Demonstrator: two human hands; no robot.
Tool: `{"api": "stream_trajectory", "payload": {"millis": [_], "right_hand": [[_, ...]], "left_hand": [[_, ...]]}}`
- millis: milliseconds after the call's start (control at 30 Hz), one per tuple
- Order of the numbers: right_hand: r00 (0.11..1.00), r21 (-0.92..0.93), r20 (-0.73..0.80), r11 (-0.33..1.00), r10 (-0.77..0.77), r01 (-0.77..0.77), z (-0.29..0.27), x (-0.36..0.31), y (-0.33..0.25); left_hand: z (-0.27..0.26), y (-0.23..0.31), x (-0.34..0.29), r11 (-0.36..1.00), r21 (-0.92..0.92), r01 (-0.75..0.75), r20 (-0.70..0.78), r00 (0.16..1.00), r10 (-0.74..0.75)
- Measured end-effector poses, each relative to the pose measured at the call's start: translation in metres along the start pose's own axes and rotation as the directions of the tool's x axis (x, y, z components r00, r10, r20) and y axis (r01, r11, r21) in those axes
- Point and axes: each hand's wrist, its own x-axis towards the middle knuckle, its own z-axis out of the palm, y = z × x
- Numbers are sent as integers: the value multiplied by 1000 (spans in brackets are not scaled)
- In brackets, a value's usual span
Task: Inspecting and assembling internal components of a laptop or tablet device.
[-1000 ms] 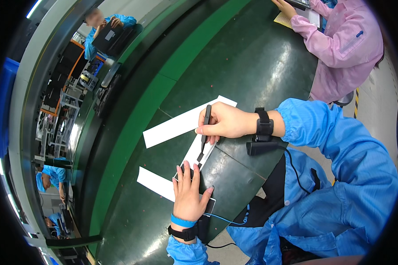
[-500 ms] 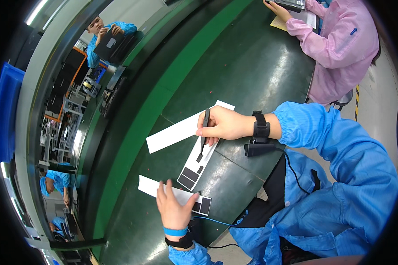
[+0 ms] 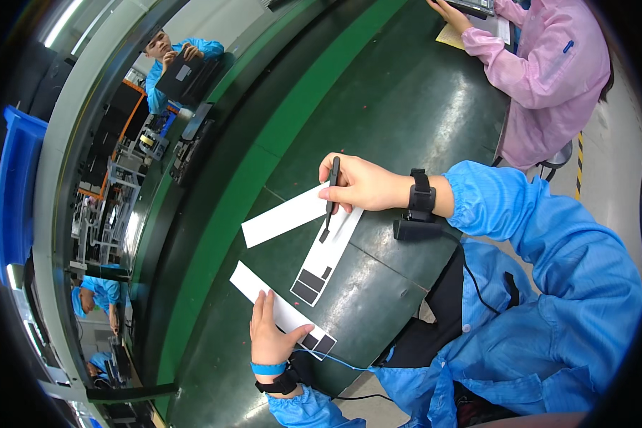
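Note:
Pinched in my right hand (image 3: 360,182) is a pair of black tweezers (image 3: 333,187), pointing down over a white strip (image 3: 341,239). A small dark rectangular piece (image 3: 324,235) is at the tweezer tips; whether it touches the strip I cannot tell. Dark rectangles (image 3: 311,277) of different sizes sit at this strip's near end. My left hand (image 3: 271,337) has its fingers stretched apart on another white strip (image 3: 247,282), which bears dark rectangles (image 3: 319,342) at its near right end. A third strip, plain white (image 3: 278,220), lies farther off, partly behind my right hand.
A green tabletop (image 3: 399,121) lies under the strips, with a bright green band (image 3: 278,118) along its far side. A blue cord (image 3: 341,359) runs from near my left wrist. At upper right a person in pink (image 3: 549,64) holds a device; others in blue work across the line.
The strip under my left hand has turned more steeply, its far end moving up and its near end down. My left hand has shifted slightly left; my right hand still holds the tweezers, slightly higher.

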Motion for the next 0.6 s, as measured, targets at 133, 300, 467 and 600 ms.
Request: {"api": "stream_trajectory", "payload": {"millis": [133, 300, 467, 600], "right_hand": [[1000, -12, -20, 1000, 6, -6, -5, 8, 5], [999, -15, -51, 1000, 6, -7, -10, 8, -1], [996, 5, -69, 999, -53, 54, -10, 10, 11], [998, -10, -12, 998, -60, 60, -1, 12, 18]], "left_hand": [[-4, 4, 0, 999, 48, 23, 13, 1000, -24], [0, -2, 8, 1000, -6, -1, -42, 999, 1], [5, 1, 11, 999, 36, -22, -102, 994, 25], [11, -8, -2, 999, -10, 52, -122, 991, -53]]}}
